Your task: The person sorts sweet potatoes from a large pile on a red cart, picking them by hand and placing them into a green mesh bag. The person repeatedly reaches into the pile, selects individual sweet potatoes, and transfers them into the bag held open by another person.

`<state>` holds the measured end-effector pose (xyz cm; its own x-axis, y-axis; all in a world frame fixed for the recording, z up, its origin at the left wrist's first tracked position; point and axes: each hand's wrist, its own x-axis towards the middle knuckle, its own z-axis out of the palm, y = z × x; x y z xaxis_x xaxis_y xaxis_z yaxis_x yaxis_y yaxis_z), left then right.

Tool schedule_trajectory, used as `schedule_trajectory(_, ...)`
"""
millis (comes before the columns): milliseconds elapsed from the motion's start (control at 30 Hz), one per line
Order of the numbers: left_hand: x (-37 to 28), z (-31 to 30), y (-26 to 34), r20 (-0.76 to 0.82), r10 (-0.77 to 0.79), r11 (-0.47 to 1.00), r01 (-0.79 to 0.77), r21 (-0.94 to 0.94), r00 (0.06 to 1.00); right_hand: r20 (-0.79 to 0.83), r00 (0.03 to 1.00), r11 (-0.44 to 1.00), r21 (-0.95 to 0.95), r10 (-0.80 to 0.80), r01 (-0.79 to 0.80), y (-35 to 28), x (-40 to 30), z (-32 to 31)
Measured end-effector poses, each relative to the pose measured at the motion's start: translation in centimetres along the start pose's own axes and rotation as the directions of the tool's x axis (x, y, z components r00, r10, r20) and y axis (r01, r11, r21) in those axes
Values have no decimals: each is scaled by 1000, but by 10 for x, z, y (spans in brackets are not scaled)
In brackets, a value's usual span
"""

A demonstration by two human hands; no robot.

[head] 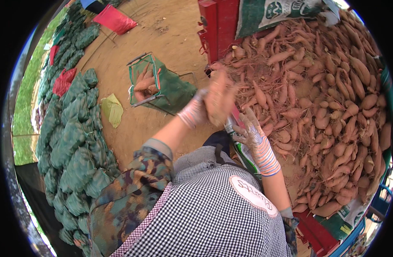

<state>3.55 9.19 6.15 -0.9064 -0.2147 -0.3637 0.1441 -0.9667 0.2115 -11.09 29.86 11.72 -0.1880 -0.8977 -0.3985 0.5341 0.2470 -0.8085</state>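
My left hand (196,110), in a striped work glove, grips sweet potatoes (219,98), blurred by motion; how many cannot be made out. They hang between the heap and an open green mesh bag. My right hand (251,135), gloved alike, holds nothing, its fingers spread at the near edge of a large heap of sweet potatoes (312,106) with thin roots. To the left, the green mesh bag (175,90) is held by a metal frame (148,101), its mouth towards me, with several sweet potatoes (146,84) inside.
Filled green mesh sacks (77,160) are stacked along the left. A red post (219,29) stands beside the heap. A yellow-green sheet (112,110) lies on the dirt floor (164,35). Farther off are a red bag (115,20) and a red mesh sack (64,82).
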Motion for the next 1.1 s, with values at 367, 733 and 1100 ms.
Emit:
schedule_trajectory(367, -126, -100, 249, -92, 840, 51, 91, 995, 535, -411, 910, 993, 116, 55, -8, 92, -57, -78)
schedule_trajectory(733, 106, -49, -19, 241, 403, -330, -105, 938, 883, -563, 827, 1000, -27, -5, -12, 136, -102, -94)
schedule_trajectory(1100, 362, 121, -142, 328, 61, -484, -259, 836, 943, -805, 593, 993, 83, 15, 88, 178, -151, -110)
